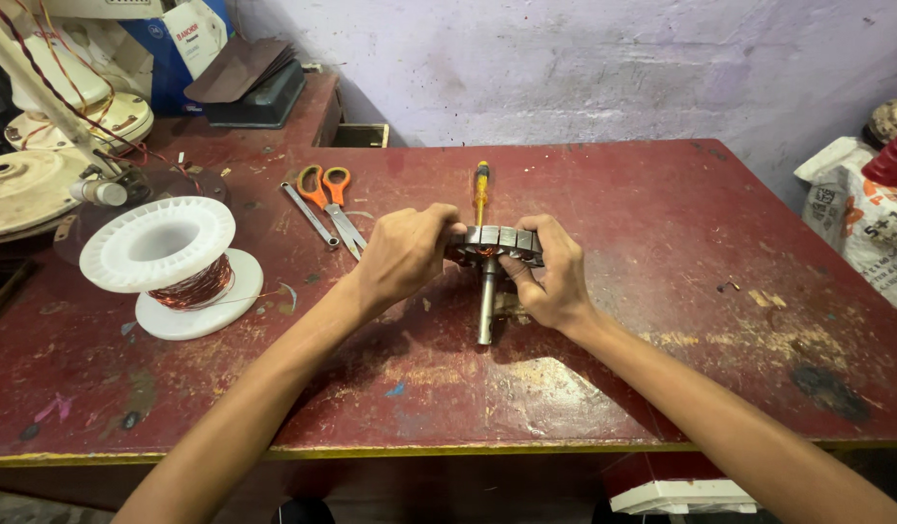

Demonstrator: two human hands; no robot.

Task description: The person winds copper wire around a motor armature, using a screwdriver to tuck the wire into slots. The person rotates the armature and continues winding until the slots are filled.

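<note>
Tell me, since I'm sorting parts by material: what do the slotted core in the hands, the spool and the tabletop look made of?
Slotted core with its shaft: dull grey, likely steel; edge lines suggest stacked sheets. Both hands, left and right, grip it. Spool: glossy white, probably plastic, wound with shiny reddish wire, seemingly copper. Tabletop: worn red paint; what lies under it is unclear.

**Worn red tabletop and what lies on it**

The scuffed, dark red wooden tabletop (662, 291) has a yellowish near edge and paint chipped off in patches. Near its left edge stands a white plastic spool wound with copper wire (172, 264). Toward the far edge lie orange-handled scissors (332, 199), just beside a grey metal spanner (308, 215), and a yellow-handled screwdriver (481, 189) near the middle.
</note>
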